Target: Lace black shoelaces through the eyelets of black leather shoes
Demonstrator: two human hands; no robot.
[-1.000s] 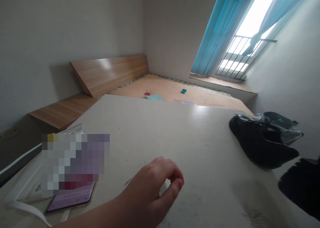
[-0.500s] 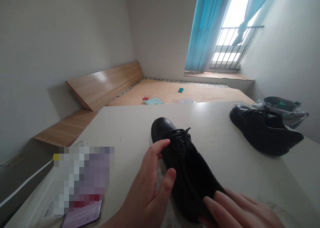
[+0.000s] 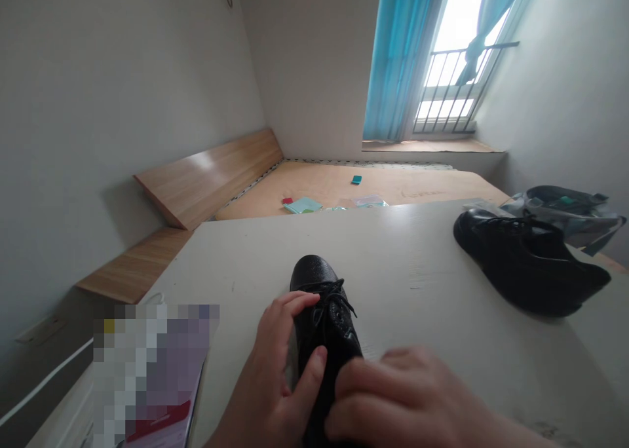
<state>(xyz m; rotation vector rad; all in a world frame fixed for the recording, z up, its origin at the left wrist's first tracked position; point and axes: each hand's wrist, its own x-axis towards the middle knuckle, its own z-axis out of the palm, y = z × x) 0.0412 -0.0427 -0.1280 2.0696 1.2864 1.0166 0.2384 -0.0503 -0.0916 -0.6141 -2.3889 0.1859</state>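
Observation:
A black lace-up leather shoe [image 3: 314,272] lies on the white table, toe pointing away, its laces tied in a bow. My left hand [image 3: 282,363] grips its left side, index finger by the laces and thumb over the opening. Above the shoe's rear right side is my right hand [image 3: 398,395], curled and slightly blurred. Its fingertips are hidden at the shoe, so what they pinch, if anything, cannot be made out. The heel is out of sight behind this hand and the frame edge. A matching black shoe [image 3: 521,261] rests at the right.
The white table [image 3: 407,251] spreads around the shoe. On its left lie blurred-out packets [image 3: 162,369] and a white cable [image 3: 54,369]. A grey bag [image 3: 580,212] sits behind the second shoe. Beyond the table is a bed [image 3: 417,183] with small items on it.
The shoe has turned straighter, its heel swinging left. My right hand has moved left and up from the heel's side and curled over the shoe. My left hand stays on the left side.

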